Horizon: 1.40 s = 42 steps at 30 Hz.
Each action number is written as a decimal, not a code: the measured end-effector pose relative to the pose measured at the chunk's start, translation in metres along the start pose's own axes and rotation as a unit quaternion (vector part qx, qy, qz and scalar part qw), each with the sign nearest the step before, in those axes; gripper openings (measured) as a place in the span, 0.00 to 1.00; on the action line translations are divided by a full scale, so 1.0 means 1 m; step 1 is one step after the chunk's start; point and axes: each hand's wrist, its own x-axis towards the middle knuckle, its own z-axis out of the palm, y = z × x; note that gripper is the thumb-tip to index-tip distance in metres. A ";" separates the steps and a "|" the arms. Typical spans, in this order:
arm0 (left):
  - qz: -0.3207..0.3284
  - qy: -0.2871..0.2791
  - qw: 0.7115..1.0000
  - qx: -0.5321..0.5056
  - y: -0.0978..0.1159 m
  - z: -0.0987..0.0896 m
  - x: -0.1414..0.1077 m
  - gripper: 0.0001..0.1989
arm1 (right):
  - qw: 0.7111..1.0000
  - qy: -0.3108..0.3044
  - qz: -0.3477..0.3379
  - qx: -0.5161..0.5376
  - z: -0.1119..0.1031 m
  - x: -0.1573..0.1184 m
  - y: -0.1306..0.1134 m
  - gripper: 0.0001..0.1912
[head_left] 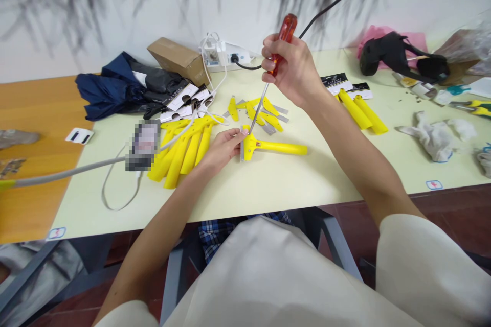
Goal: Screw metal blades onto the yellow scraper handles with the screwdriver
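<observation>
The left hand point(222, 150) has its grip clamped on the head of a yellow scraper point(272, 148), which lies on the pale surface point(314, 189) with its handle pointing toward 3 o'clock and a thin metal blade point(241, 145) along the far left edge of the head. The fingertips point(242, 133) sit at the top of that head. The right hand point(289, 69) has its grip closed around the red handle of a screwdriver point(285, 36), whose metal shaft point(259, 107) slants down toward 7 o'clock, its tip touching the scraper head just beside the left fingertips. At 12 o'clock from the scraper lie loose yellow parts and metal blades point(257, 112). At 9 o'clock sits a heap of yellow handles point(187, 150), with a gray cable point(76, 169) running past it into a pixelated patch point(143, 145). At 2 o'clock, 2 more yellow handles point(360, 111) lie beside black-and-white cards point(339, 83). Farther back at 11 o'clock are a cardboard box point(178, 59), a power strip point(230, 56) and a navy cloth bundle point(115, 87). Out toward 3 o'clock are a crumpled white cloth point(429, 135) and yellow-handled pliers point(471, 107).
</observation>
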 end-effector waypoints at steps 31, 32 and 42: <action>-0.006 0.009 1.000 0.011 0.003 0.006 -0.004 0.18 | 0.996 -0.062 -0.067 -0.007 0.033 -0.036 -0.020 0.15; -0.008 0.009 1.000 0.010 0.004 0.006 -0.004 0.18 | 0.995 -0.067 -0.069 0.000 0.034 -0.036 -0.019 0.15; -0.021 0.023 0.999 0.011 0.008 0.010 -0.005 0.15 | 0.997 -0.052 -0.049 -0.031 0.033 -0.035 -0.016 0.17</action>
